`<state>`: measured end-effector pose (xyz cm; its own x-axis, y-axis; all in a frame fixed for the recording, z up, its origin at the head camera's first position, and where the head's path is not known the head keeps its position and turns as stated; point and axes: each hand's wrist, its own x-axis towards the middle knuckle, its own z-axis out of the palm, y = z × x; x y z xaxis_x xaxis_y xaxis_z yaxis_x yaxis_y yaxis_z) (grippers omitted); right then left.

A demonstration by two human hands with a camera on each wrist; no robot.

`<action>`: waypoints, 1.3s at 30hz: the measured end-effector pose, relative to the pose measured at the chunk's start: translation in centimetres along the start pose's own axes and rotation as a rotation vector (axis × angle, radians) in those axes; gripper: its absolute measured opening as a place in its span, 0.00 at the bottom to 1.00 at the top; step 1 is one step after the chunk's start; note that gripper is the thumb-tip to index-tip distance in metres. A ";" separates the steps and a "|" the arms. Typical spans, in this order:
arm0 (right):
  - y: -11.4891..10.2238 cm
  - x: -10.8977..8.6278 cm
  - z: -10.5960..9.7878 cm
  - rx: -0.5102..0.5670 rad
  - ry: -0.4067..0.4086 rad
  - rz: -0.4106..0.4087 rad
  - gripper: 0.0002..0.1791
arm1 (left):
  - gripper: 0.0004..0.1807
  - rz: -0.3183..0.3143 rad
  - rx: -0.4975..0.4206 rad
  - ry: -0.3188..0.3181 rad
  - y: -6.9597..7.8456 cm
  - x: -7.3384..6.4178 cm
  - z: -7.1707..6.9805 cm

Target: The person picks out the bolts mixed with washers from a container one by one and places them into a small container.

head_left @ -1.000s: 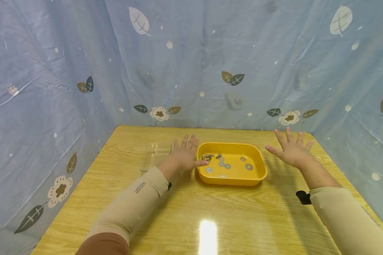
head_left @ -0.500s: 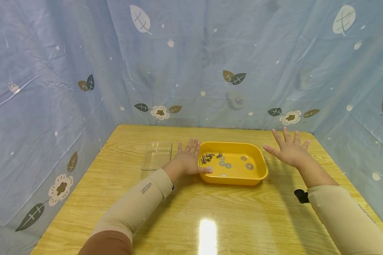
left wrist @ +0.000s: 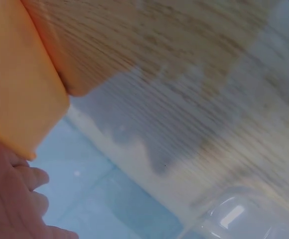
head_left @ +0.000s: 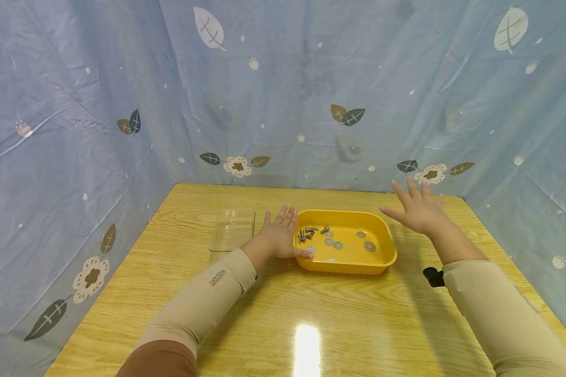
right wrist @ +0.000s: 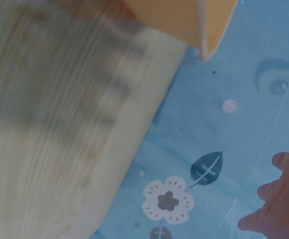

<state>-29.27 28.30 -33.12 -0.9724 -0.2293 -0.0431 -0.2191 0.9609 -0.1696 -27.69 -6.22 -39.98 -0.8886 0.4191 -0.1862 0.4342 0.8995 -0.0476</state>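
A shallow yellow tray (head_left: 346,268) stands on the table, its wall also in the left wrist view (left wrist: 22,79). Several small metal screws (head_left: 304,236) lie at its left end, and flat washers (head_left: 370,246) are scattered over its floor. My left hand (head_left: 277,238) rests at the tray's left end with straight fingers, the thumb reaching over the rim. To the right of the tray, my right hand (head_left: 420,212) hovers above the table with fingers spread, holding nothing. The right wrist view shows that hand's fingers (right wrist: 279,191) apart from the tray.
A clear plastic container (head_left: 226,233) sits left of the tray, close beside my left hand. Wood-grained table (head_left: 339,314) surface extends in front. Blue patterned curtains (head_left: 283,94) enclose the back and sides.
My left hand has moved slightly right and down onto the tray's left end, then stayed there. More screws show beside the thumb. My right hand has shifted left toward the tray.
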 end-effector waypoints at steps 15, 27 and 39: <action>-4.1 4.7 0.6 0.287 0.018 -0.191 0.41 | 0.71 -0.003 -0.023 -0.014 -0.2 0.1 -0.1; -6.9 6.9 1.6 0.454 -0.061 -0.285 0.21 | 0.73 -0.003 -0.013 -0.022 -0.3 -0.1 -0.1; -8.5 8.0 3.6 0.507 -0.129 -0.349 0.14 | 0.71 -0.006 -0.045 -0.022 0.0 -0.2 0.0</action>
<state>-34.93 17.69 -35.55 -0.8262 -0.5632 -0.0143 -0.4255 0.6403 -0.6395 -27.55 -6.32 -39.89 -0.8875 0.4114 -0.2076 0.4215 0.9068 -0.0051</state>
